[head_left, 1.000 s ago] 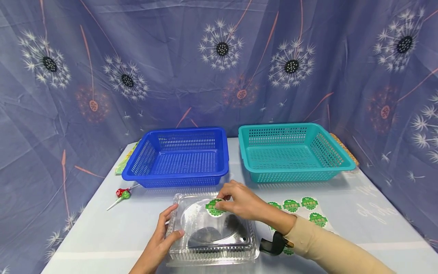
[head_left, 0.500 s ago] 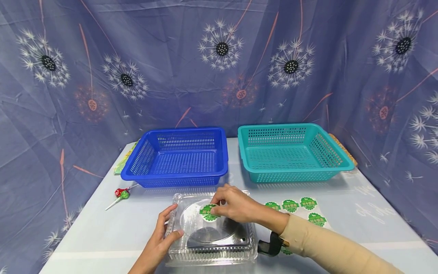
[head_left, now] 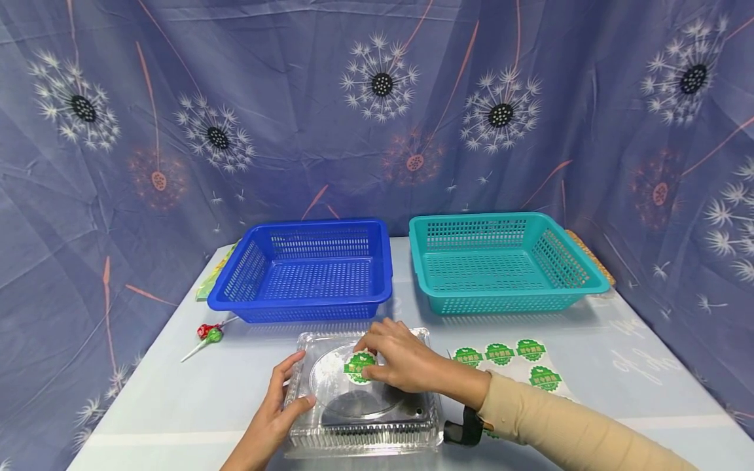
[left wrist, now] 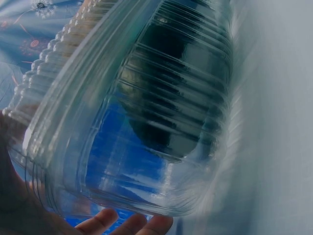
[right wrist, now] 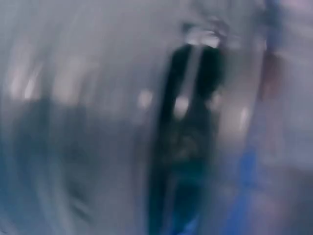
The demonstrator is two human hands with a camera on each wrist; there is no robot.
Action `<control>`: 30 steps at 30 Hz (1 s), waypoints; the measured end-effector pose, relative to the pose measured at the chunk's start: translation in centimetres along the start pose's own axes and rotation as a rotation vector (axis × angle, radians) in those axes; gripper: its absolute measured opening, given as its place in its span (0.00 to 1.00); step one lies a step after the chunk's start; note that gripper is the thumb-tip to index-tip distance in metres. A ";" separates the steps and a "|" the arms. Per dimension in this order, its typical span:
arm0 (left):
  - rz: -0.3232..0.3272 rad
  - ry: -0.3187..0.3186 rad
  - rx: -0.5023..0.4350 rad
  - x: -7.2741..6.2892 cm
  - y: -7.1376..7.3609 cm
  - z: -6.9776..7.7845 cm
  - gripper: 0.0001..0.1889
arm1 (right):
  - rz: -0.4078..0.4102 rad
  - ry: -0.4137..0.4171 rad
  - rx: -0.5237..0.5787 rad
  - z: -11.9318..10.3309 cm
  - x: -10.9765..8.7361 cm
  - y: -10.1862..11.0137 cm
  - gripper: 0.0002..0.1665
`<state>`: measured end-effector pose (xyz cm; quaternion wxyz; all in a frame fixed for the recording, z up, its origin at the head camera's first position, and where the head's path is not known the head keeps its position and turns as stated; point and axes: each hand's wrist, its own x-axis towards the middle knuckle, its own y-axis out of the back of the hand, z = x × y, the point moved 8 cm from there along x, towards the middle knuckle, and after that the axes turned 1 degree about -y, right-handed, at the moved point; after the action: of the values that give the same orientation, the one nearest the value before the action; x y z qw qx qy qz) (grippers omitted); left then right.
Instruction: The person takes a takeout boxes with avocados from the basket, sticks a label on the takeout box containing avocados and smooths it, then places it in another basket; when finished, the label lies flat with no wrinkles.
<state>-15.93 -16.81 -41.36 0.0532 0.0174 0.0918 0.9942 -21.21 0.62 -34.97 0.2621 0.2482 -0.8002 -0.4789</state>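
The left hand [head_left: 278, 409] grips the left edge of the clear container [head_left: 356, 404], thumb upon the lid; apart from it, the right hand [head_left: 405, 360] pinches one round green sticker [head_left: 357, 367] over the lid's middle. The step in hand seems to be placing this label. I cannot tell if it already adheres. The next move probably calls for pressing it flat, while the container is held steady.
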 end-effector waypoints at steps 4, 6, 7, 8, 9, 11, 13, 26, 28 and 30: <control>-0.002 0.008 -0.009 0.0 0.0 0.0 0.36 | 0.032 -0.014 0.002 0.2 0.0 0.2 0.21; -0.001 0.013 -0.010 0.0 0.0 0.0 0.36 | 0.040 -0.017 0.010 0.2 -0.1 0.2 0.18; -0.001 0.014 -0.009 0.0 0.0 0.0 0.36 | 0.042 -0.015 0.011 0.3 -0.1 0.2 0.17; -0.001 0.016 -0.008 0.0 0.0 0.0 0.36 | 0.044 -0.011 0.011 0.3 -0.2 0.1 0.15; -0.001 0.016 -0.009 0.0 0.0 0.0 0.36 | 0.043 -0.008 0.009 0.3 -0.2 0.1 0.14; -0.001 0.015 -0.005 0.0 0.0 0.0 0.36 | 0.041 -0.002 -0.002 0.2 -0.3 0.1 0.15; -0.003 0.015 -0.008 0.0 0.0 0.0 0.36 | 0.040 0.001 -0.018 0.2 -0.3 0.1 0.18; 0.001 0.021 0.001 0.1 0.0 -0.1 0.36 | 0.034 -0.012 0.008 0.5 -0.3 0.0 0.21; 0.000 0.027 -0.006 0.1 0.0 -0.1 0.36 | 0.039 -0.002 0.019 0.4 -0.3 0.1 0.20; 0.000 0.029 -0.007 0.1 0.0 0.0 0.36 | 0.034 0.008 0.025 0.4 -0.3 0.0 0.19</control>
<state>-16.04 -16.78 -41.40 0.0520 0.0030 0.0890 0.9947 -21.22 1.12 -35.18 0.2704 0.2398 -0.8090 -0.4635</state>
